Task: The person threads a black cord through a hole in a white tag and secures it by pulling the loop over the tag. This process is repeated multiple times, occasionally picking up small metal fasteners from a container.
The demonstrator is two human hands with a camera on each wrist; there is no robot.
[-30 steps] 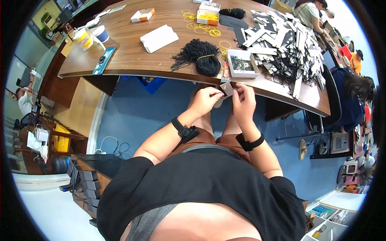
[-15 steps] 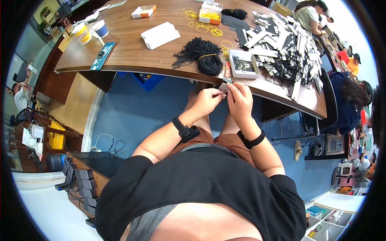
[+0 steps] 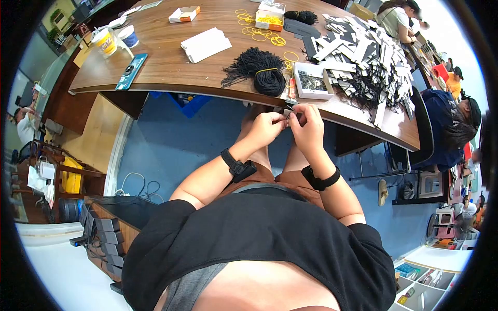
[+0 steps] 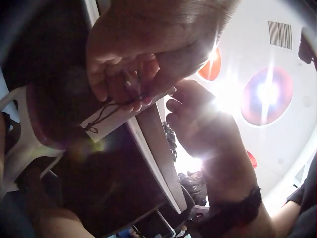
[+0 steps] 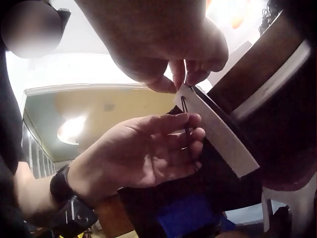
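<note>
Pinching black cord (image 5: 184, 105) between left fingers (image 5: 196, 134), tips together; right fingers (image 5: 163, 84) clamped on end of white tag (image 5: 220, 136).

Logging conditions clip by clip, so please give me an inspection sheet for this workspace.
Surface: wood-grain table, dark-edged.
Job's things: pale tag, with a dark cord through its upper end.
Clutter: pile of tags, black cord bundle, yellow bands and cups on the table.
Hands: left hand pinches the cord; right hand pinches the tag's end.
Cables: cables on the floor, image left.
Surroundings: other people, image right.
</note>
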